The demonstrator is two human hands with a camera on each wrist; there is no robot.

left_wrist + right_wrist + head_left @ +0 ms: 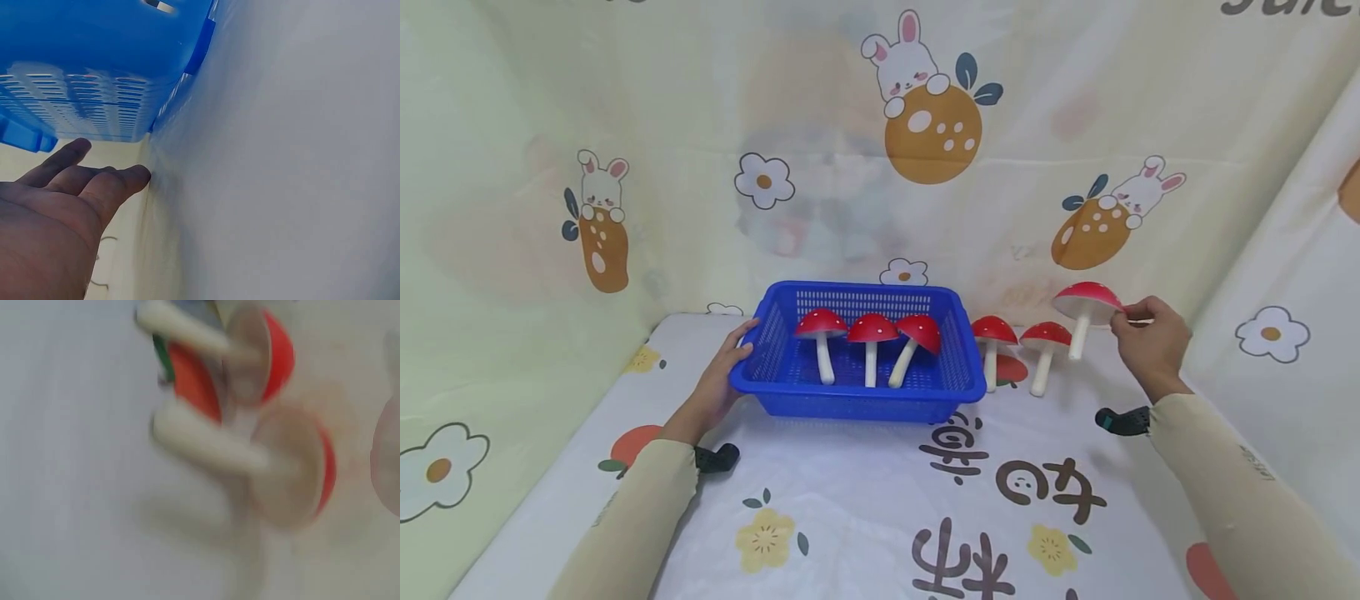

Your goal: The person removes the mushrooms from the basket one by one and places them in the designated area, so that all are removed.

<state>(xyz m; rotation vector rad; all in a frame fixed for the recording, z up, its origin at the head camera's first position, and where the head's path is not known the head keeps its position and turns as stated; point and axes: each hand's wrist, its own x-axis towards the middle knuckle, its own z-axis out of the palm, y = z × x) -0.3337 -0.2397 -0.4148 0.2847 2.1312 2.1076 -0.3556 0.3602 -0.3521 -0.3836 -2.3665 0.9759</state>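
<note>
My right hand (pixel 1152 337) pinches the cap edge of a toy mushroom (pixel 1088 297), red with white dots and a pale stem, held up above the table. Below and left of it, a second toy mushroom (pixel 1047 335) and a third one (pixel 994 330) stand beside the blue plastic basket (pixel 861 407); both show blurred in the right wrist view. Inside the basket are three more red-capped mushrooms (pixel 872 328), side by side. At the basket's left end is my left hand (pixel 721 375), its fingers (pixel 119 183) extended alongside the slotted wall in the left wrist view.
A white printed cloth (pixel 820 475) with flowers and dark lettering covers the table. Behind it hangs a pale curtain (pixel 700 225) with rabbit prints, close to the basket's back side. Another curtain fold (pixel 1277 275) hangs on the right.
</note>
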